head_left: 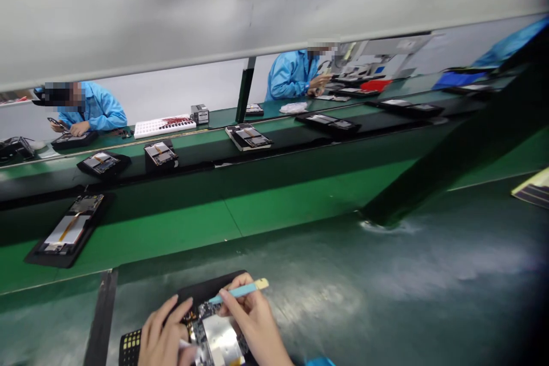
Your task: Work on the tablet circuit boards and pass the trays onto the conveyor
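An opened tablet [217,337] with a bare circuit board and a silver battery lies at the bottom edge on a worn green mat. My right hand [255,323] is closed round a light blue tool with a yellow tip [242,290], whose point rests on the board near the tablet's top. My left hand [165,334] lies on the tablet's left side, fingers curled, with a small white object pinched at the fingertips that I cannot make out.
A green conveyor belt [266,200] runs across, carrying another opened tablet [68,231] at the left and several more [247,137] farther back. Two people in blue coats [96,108] [291,74] work across the line. A dark post [433,177] slants down at the right.
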A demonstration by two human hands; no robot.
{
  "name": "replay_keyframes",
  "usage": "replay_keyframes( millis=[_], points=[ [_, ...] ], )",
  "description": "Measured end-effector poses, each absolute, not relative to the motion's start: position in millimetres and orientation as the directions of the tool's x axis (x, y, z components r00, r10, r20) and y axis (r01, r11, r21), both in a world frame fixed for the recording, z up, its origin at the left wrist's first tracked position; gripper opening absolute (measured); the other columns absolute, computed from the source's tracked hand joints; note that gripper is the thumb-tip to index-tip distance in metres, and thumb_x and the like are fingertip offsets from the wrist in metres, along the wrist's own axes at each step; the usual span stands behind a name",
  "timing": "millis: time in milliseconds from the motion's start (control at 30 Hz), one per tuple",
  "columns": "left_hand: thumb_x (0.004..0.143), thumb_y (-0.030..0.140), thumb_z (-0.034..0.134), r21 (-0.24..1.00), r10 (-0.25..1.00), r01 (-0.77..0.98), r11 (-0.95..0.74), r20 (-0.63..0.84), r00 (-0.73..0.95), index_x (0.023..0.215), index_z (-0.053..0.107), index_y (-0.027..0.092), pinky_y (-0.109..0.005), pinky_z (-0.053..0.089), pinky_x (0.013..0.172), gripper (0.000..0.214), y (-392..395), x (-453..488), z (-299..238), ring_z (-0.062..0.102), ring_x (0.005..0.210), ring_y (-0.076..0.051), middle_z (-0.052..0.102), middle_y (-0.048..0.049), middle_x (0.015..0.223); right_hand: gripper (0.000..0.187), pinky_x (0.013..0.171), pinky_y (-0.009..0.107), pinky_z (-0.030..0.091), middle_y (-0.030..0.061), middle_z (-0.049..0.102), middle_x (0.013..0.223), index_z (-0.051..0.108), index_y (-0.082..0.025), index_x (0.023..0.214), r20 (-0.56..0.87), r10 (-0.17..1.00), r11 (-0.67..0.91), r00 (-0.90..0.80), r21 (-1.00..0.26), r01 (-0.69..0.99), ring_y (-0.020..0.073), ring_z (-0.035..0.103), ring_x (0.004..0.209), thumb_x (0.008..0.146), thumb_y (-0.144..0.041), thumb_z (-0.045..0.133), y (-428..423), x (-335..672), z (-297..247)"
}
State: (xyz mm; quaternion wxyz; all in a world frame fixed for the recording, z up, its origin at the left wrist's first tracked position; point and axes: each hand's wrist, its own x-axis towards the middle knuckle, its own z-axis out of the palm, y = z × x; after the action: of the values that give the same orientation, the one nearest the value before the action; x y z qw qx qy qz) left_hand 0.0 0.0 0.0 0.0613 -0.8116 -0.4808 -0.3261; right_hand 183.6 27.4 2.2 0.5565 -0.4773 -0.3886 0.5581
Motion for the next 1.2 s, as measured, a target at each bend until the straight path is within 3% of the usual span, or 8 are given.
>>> replay_keyframes(
  millis=[100, 200, 333, 467, 567, 800, 967, 1200],
  points=[
    [0.096, 0.042, 0.032, 0.465, 0.879, 0.795, -0.390, 0.446, 0.170, 0.080, 0.050, 0.025, -0.032, 0.045, 0.083, 0.030, 11, -23, 19, 0.058, 0.107, -0.021, 0.067, -0.0044, 0.113, 0.042, 0.053, 0.024, 0.042, -0.0056, 0.053, 0.056, 0.045, -0.022, 0.072, -0.090, 0.994, -0.073, 0.058, -0.965, -0.252, 0.0143, 0.058, 0.053, 0.075, -0.057, 0.067, 27, 184, 2],
    [0.093, 0.049, 0.035, 0.641, 0.976, 0.751, -0.156, 0.215, 0.019, 0.086, 0.053, 0.024, -0.027, 0.050, 0.074, 0.031, 32, -49, 28, 0.065, 0.088, -0.019, 0.068, -0.0027, 0.095, 0.043, 0.053, 0.023, 0.041, -0.0063, 0.051, 0.057, 0.044, -0.022, 0.072, -0.080, 0.995, -0.063, 0.060, -0.967, -0.248, 0.0137, 0.057, 0.053, 0.074, -0.059, 0.067, 27, 184, 1],
    [0.088, 0.060, 0.031, 0.641, 0.980, 0.767, 0.009, 0.148, -0.136, 0.078, 0.053, 0.024, -0.028, 0.046, 0.049, 0.043, 61, -72, 15, 0.057, 0.051, -0.019, 0.058, 0.0021, 0.058, 0.044, 0.053, 0.023, 0.041, -0.0065, 0.050, 0.058, 0.044, -0.022, 0.073, -0.072, 0.996, -0.056, 0.054, -0.967, -0.248, 0.0133, 0.057, 0.052, 0.074, -0.059, 0.066, 28, 183, 0],
    [0.080, 0.068, 0.036, 0.561, 0.942, 0.828, 0.003, 0.276, -0.190, 0.078, 0.058, 0.022, -0.045, 0.047, 0.074, 0.052, 73, -78, 2, 0.058, 0.076, -0.029, 0.063, -0.0085, 0.078, 0.045, 0.052, 0.023, 0.041, -0.0066, 0.049, 0.059, 0.044, -0.021, 0.072, -0.069, 0.996, -0.054, 0.055, -0.969, -0.239, 0.0135, 0.057, 0.052, 0.074, -0.060, 0.066, 28, 183, -1],
    [0.080, 0.069, 0.037, 0.523, 0.916, 0.849, -0.077, 0.373, -0.148, 0.091, 0.060, 0.019, -0.053, 0.040, 0.089, 0.056, 64, -73, 5, 0.052, 0.098, -0.034, 0.060, -0.0142, 0.102, 0.045, 0.052, 0.023, 0.041, -0.0064, 0.050, 0.059, 0.044, -0.021, 0.073, -0.075, 0.996, -0.060, 0.058, -0.972, -0.229, 0.0139, 0.057, 0.052, 0.074, -0.061, 0.066, 27, 184, -1],
    [0.090, 0.040, 0.052, 0.576, 0.895, 0.685, -0.445, 0.268, 0.357, 0.097, 0.060, 0.028, -0.031, 0.052, 0.080, 0.016, 21, -27, 22, 0.060, 0.099, -0.021, 0.063, -0.0053, 0.105, 0.044, 0.052, 0.024, 0.041, -0.0066, 0.048, 0.059, 0.044, -0.022, 0.073, -0.076, 0.996, -0.062, 0.054, -0.972, -0.227, 0.0140, 0.057, 0.052, 0.075, -0.060, 0.066, 27, 185, -1],
    [0.088, 0.048, 0.051, 0.599, 0.899, 0.671, -0.437, 0.305, 0.313, 0.085, 0.061, 0.025, -0.035, 0.054, 0.079, 0.025, 15, -9, 12, 0.060, 0.096, -0.023, 0.064, -0.0068, 0.100, 0.042, 0.052, 0.023, 0.040, -0.0067, 0.050, 0.058, 0.044, -0.022, 0.075, -0.083, 0.995, -0.071, 0.046, -0.971, -0.226, 0.0139, 0.056, 0.052, 0.076, -0.058, 0.065, 26, 186, -4],
    [0.086, 0.032, 0.060, 0.557, 0.889, 0.695, -0.454, 0.241, 0.388, 0.081, 0.060, 0.024, -0.031, 0.055, 0.077, 0.009, 23, -20, 14, 0.063, 0.093, -0.020, 0.067, -0.0042, 0.100, 0.042, 0.053, 0.024, 0.041, -0.0059, 0.051, 0.057, 0.044, -0.022, 0.075, -0.077, 0.996, -0.067, 0.041, -0.974, -0.218, 0.0148, 0.056, 0.053, 0.076, -0.059, 0.065, 26, 186, -2]
  ],
)
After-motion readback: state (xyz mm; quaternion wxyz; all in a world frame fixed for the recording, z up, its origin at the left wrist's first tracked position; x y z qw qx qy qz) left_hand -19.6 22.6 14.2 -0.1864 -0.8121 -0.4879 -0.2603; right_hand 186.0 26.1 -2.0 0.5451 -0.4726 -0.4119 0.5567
